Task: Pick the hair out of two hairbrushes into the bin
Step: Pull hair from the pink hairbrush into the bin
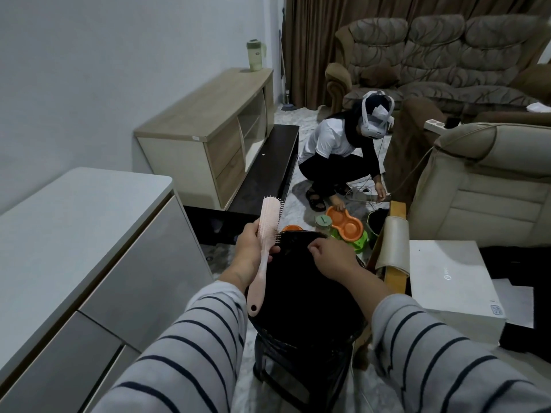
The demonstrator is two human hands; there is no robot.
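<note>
- Well back, a brown sofa (441, 55) stands by the curtain, with a person (337, 153) in a headset crouching on the floor before it.
- Closer, a black bin (307, 305) sits between the two striped sleeves.
- Left hand (253, 248) grips a pink hairbrush (267, 242) at the neck, head up, bristles facing right, at the bin's left edge.
- Right hand (334, 257) hovers over the bin, fingertips pinched together; whether they hold hair, I cannot tell.
</note>
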